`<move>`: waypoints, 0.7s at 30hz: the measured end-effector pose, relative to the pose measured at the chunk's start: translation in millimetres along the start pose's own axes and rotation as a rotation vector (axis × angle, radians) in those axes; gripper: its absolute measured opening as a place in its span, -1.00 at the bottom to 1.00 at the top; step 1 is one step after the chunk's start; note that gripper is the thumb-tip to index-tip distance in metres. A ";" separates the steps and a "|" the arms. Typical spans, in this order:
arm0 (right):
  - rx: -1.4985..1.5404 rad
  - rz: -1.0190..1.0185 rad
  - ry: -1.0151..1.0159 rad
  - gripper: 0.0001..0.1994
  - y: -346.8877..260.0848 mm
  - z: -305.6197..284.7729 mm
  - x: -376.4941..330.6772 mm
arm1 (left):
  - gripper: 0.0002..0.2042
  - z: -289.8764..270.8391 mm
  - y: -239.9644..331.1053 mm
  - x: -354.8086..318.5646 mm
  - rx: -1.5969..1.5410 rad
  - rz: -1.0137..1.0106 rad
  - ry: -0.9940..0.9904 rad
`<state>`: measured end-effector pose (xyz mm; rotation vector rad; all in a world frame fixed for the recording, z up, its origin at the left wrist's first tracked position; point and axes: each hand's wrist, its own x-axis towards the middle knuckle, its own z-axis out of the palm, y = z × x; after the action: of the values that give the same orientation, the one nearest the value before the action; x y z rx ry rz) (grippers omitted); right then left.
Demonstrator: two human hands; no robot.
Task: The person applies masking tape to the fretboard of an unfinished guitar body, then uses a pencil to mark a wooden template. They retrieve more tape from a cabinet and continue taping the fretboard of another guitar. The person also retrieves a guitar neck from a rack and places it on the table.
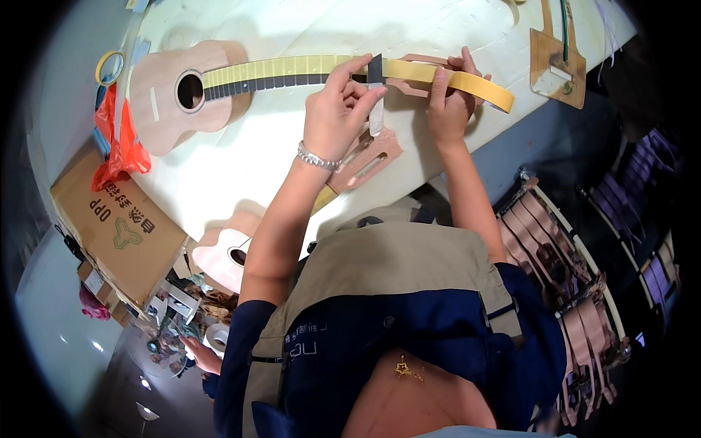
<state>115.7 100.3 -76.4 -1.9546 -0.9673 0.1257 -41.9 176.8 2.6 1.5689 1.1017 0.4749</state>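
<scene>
An unpainted wooden ukulele (164,73) lies on the table, its body at the left and its neck pointing right. Yellow tape (285,66) covers the far side of its dark fretboard (285,80). My left hand (336,109) is closed at the neck's upper end, pinching a thin flat blade-like strip (376,117), dark at the top and pale below, upright across the tape. My right hand (451,106) grips a curved band of yellow tape (493,93) over the headstock (412,89). Whether this band is still on its roll I cannot tell.
A second ukulele (219,255) lies nearer me, its headstock (372,157) below my left hand. A tape ring (109,67) and red plastic bag (120,146) are at left, above a cardboard box (120,226). Wooden necks (540,226) hang at right. Another person's hand (201,355) shows lower left.
</scene>
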 end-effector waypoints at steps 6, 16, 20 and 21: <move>0.015 0.004 -0.016 -0.54 0.9 -0.7 -0.8 | -0.61 9.2 -1.0 15.1 0.097 -0.011 0.022; 0.355 -0.767 -0.202 -0.86 -92.8 -61.1 -22.4 | -0.68 14.0 1.8 7.6 0.270 0.113 0.112; 0.724 -0.077 -0.141 -0.56 -83.0 -45.6 6.1 | -0.65 -38.1 -25.3 -1.9 0.696 0.660 0.040; 0.945 0.172 -0.052 -0.48 -81.5 -37.7 4.5 | -0.62 -52.3 -35.7 -5.8 0.728 0.690 0.035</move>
<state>88.4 99.0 9.3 -1.1474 -0.5908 0.6151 -99.6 199.0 -12.3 2.6154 0.7588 0.5852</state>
